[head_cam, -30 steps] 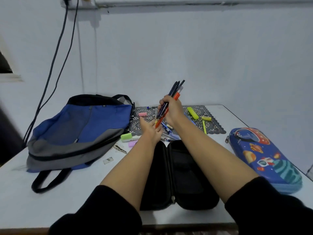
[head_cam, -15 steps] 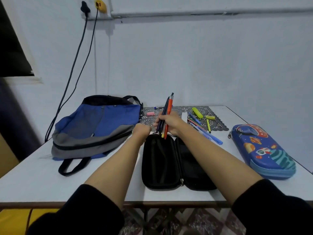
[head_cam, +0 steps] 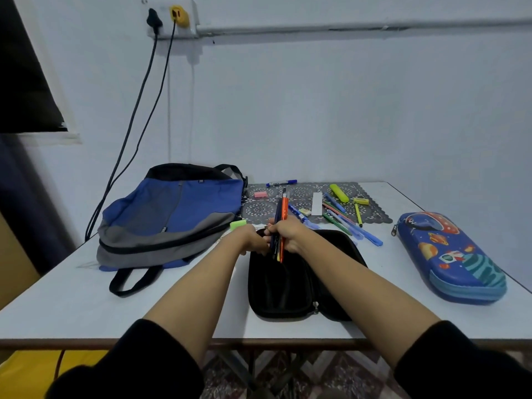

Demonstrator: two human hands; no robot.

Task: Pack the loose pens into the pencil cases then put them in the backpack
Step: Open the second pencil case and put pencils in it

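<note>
Head view: the right hand (head_cam: 290,236) wraps its fingers round a bundle of pens (head_cam: 282,208), upright over the far end of the open black pencil case (head_cam: 282,289) on the surface (head_cam: 86,306). The left hand (head_cam: 249,239) curls at its far rim; its grip is hidden. The backpack (head_cam: 172,214) lies left.

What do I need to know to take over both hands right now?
Right hand: grips a bunch of pens, lower ends over the open black case.
Left hand: at that case's far rim, fingers hidden.
Loose pens lie on and beside the mat; blue case shut; backpack lies at left.
Done: nothing visibly packed.
Left: fill and close the cases, load the backpack.
</note>
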